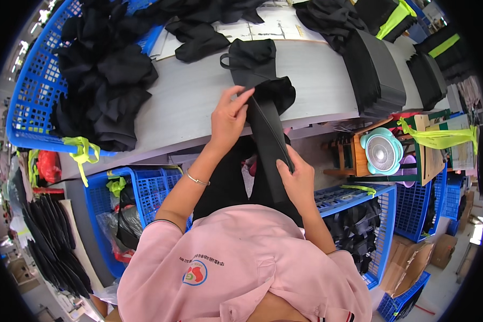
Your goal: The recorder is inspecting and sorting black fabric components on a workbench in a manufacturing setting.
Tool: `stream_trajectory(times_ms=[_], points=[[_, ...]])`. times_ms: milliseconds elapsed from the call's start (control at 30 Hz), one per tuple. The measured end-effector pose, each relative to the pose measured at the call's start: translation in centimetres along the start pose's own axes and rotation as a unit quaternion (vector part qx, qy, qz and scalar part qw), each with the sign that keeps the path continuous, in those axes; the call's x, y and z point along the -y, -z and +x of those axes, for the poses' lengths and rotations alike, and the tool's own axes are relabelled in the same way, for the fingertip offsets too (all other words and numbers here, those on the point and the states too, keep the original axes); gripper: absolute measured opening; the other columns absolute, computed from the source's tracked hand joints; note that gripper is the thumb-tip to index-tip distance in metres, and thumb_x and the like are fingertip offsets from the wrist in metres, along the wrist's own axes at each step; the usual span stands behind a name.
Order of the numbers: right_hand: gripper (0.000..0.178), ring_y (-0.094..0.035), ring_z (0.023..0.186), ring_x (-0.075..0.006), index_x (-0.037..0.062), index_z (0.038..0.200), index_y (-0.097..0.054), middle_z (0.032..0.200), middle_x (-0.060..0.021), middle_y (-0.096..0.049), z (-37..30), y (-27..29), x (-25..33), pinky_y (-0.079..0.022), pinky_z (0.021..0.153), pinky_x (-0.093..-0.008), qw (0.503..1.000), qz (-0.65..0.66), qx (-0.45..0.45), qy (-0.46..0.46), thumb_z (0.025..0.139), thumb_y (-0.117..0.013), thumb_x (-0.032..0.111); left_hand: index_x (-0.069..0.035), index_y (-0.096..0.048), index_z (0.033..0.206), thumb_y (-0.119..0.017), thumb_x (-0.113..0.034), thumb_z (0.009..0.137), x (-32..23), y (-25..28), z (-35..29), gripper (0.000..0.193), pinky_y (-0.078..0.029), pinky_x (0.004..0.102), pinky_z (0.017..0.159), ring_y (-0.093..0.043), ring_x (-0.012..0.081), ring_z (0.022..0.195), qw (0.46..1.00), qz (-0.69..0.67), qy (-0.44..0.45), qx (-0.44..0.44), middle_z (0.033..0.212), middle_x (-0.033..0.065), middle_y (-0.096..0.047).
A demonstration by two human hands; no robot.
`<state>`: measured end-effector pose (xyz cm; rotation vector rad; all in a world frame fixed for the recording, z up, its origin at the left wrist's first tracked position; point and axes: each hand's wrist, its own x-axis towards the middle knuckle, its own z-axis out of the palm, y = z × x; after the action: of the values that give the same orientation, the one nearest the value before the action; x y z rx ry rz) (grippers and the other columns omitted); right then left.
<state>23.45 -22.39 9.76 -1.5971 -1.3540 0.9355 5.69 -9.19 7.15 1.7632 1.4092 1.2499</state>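
A long black fabric piece (266, 139) hangs over the front edge of the grey worktable (182, 102) toward my lap. Its far end lies bunched on the tabletop, with a small black loop sticking out on the left. My left hand (229, 119) pinches the piece near its upper part, thumb and fingers together at the edge. Lower down, my right hand (298, 180) grips the right edge of the flat panel, thumb on top and fingers partly hidden beneath. A seam or fold line runs along the panel between both hands.
A blue basket (31, 102) heaped with black fabric stands at the left. Stacked black panels (373, 70) sit on the table's right. Below are blue crates (383, 236), a wooden stool (361, 155) bearing a turquoise round fan-like object (382, 152), and a cardboard box (408, 263).
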Motion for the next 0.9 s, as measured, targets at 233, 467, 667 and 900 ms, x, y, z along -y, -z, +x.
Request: stream_trajectory(times_ms=[233, 467, 667, 900], points=[[0.023, -0.066, 0.078, -0.0335, 0.0012, 0.104, -0.064, 0.086, -0.0179, -0.068, 6.3, -4.2, -7.9, -0.051, 0.067, -0.0433, 0.981, -0.073, -0.022, 0.176, 0.085, -0.065, 0.013, -0.008, -0.071, 0.116, -0.061, 0.006, 0.077, -3.8, -1.7, -4.9, 0.043, -0.055, 0.0326, 0.078, -0.067, 0.0247, 0.091, 0.945, 0.017, -0.261, 0.195, 0.119, 0.0100, -0.069], [0.038, -0.061, 0.115, -0.0216, 0.0079, 0.130, -0.057, 0.129, -0.0051, -0.061, 6.3, -3.6, -7.1, -0.051, 0.095, -0.0376, 0.891, 0.432, 0.016, -0.139, 0.098, -0.062, 0.028, -0.002, -0.057, 0.137, -0.075, -0.007, 0.081, -4.0, 1.8, -6.8, 0.059, -0.052, 0.0340, 0.087, -0.059, 0.0277, 0.114, 0.975, -0.078, -0.171, 0.121, 0.140, 0.0169, -0.053], [0.043, -0.063, 0.111, -0.0199, 0.0079, 0.130, -0.057, 0.125, -0.0062, -0.063, 6.1, -2.0, -3.7, -0.055, 0.088, -0.0360, 0.797, 0.580, -0.021, -0.168, 0.096, -0.064, 0.033, -0.003, -0.038, 0.148, -0.077, -0.008, 0.070, -4.1, 1.2, -8.5, 0.087, -0.036, 0.0444, 0.110, -0.039, 0.0364, 0.137, 0.984, -0.011, -0.164, 0.069, 0.154, 0.0203, -0.035], [0.040, -0.065, 0.103, -0.0187, 0.0099, 0.128, -0.058, 0.118, -0.0047, -0.065, 4.9, -1.3, -2.2, -0.055, 0.082, -0.0345, 0.785, 0.599, 0.026, -0.155, 0.095, -0.063, 0.032, -0.007, -0.048, 0.143, -0.075, -0.003, 0.069, -6.9, -0.7, -8.2, 0.079, -0.041, 0.0415, 0.102, -0.044, 0.0330, 0.128, 0.988, 0.015, -0.148, -0.031, 0.145, 0.0166, -0.043]])
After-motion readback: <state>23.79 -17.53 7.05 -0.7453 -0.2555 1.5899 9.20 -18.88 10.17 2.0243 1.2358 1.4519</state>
